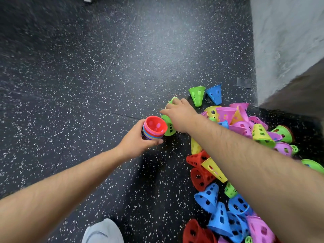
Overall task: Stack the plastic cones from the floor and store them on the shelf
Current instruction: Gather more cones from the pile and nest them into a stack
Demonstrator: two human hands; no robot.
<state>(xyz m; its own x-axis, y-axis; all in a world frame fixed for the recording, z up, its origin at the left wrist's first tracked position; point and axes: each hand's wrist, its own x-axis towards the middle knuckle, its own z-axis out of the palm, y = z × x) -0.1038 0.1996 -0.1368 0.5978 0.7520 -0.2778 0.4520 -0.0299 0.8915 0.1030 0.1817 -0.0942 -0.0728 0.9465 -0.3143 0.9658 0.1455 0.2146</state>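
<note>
Head view: left hand (138, 141) grips a stack of cones (154, 128), red one on top, open end up. Right hand (181, 116), just right of the stack, has its fingers curled over a green cone (169, 130) low on the speckled floor (87, 85). A pile of loose cones (245, 123) lies right of that hand and under its forearm. A shoe (103, 232) shows below the left forearm.

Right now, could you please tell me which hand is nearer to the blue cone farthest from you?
Right. The right hand, gripping a green cone, sits left of the blue cone; the left hand, holding the cone stack, is much farther left.
</note>
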